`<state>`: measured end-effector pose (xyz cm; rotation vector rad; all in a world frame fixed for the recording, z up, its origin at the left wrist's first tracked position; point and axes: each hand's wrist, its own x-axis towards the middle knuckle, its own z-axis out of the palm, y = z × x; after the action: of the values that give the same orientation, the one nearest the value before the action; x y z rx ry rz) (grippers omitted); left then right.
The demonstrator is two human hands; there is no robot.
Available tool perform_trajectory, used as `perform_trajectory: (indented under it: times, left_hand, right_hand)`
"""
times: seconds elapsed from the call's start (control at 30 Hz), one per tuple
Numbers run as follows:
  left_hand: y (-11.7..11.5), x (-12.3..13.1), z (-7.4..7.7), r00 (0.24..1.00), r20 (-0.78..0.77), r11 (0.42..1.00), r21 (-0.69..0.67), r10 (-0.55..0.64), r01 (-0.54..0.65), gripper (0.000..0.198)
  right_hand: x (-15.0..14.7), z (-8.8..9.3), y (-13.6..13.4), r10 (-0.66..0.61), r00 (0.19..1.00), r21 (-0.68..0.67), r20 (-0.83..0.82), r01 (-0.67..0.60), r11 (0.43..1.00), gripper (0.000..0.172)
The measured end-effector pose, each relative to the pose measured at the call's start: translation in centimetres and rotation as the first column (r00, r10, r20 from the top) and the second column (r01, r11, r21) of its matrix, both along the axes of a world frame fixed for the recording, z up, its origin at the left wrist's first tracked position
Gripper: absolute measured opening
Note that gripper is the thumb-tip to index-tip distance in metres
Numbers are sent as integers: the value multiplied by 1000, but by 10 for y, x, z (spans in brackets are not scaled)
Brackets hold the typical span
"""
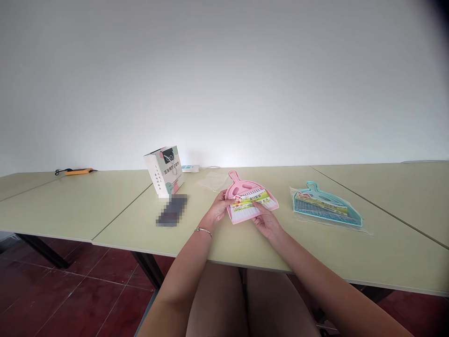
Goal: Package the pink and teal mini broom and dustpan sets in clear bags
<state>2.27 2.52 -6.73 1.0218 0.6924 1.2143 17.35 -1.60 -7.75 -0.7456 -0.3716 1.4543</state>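
A pink dustpan (242, 188) is held just above the table's near part, its handle pointing away from me. A small brush with pale bristles (242, 215) lies in its pan, partly covered by a printed green and white label card (248, 202). My left hand (220, 206) grips the left side, thumb on the card. My right hand (265, 221) holds the front right edge, its thumb on top of the card and the other fingers beneath. Off to the right, a teal dustpan set (326, 206) with its own label lies in a clear plastic bag.
A white printed paper bag or box (164, 172) stands left on the table (126, 217), a blurred dark flat object (171, 210) before it. Clear plastic wrapping (212, 180) lies behind my left hand. Against the wall are a white power strip (190, 168) and an orange one (79, 172).
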Motion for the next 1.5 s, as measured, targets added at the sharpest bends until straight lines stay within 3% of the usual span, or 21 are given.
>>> perform_trajectory:
  times: [0.07,0.17,0.23,0.27,0.4,0.67,0.87,1.07,1.17,1.23,1.43,1.5]
  left_hand:
    - [5,-2,2,973,-180,988,88,143,-129,36]
    - [21,-14,4,770,-439,884,287,464,-369,28]
    - [34,-25,3,674,-510,845,345,534,-408,23]
    - [40,-29,1,626,-572,847,358,531,-392,21]
    - [55,-39,-9,303,-857,906,364,417,-216,20]
    - [33,-47,-5,158,-885,899,435,438,-58,29]
    - [14,-46,7,178,-828,845,533,531,-40,41]
    - [1,-33,13,382,-644,701,713,663,-16,42]
    - [1,-34,12,405,-545,640,754,734,-148,41]
    - [2,-38,11,445,-516,642,742,732,-194,39]
    - [-2,-40,11,669,-434,672,729,604,-134,29]
    - [-6,-36,13,725,-417,714,685,548,-146,28]
  right_hand:
    - [2,1,0,-27,999,-15,-39,27,1000,35]
    - [3,3,-1,-56,997,-43,-61,54,998,32]
    - [3,4,-2,-66,995,-67,-68,61,996,31]
    - [3,5,-2,-69,995,-73,-71,63,995,31]
    - [2,7,-3,-79,996,-82,-46,75,994,29]
    - [3,8,-3,-68,997,-103,39,71,992,29]
    - [1,6,-2,-31,992,-106,120,44,993,29]
    - [2,6,-3,-5,995,-97,98,14,995,28]
    - [4,8,-4,30,998,-136,56,-22,990,26]
    - [6,10,-4,52,998,-161,25,-47,986,24]
    - [8,13,-5,66,998,-173,-17,-68,983,23]
    - [9,14,-5,51,997,-179,-54,-60,982,23]
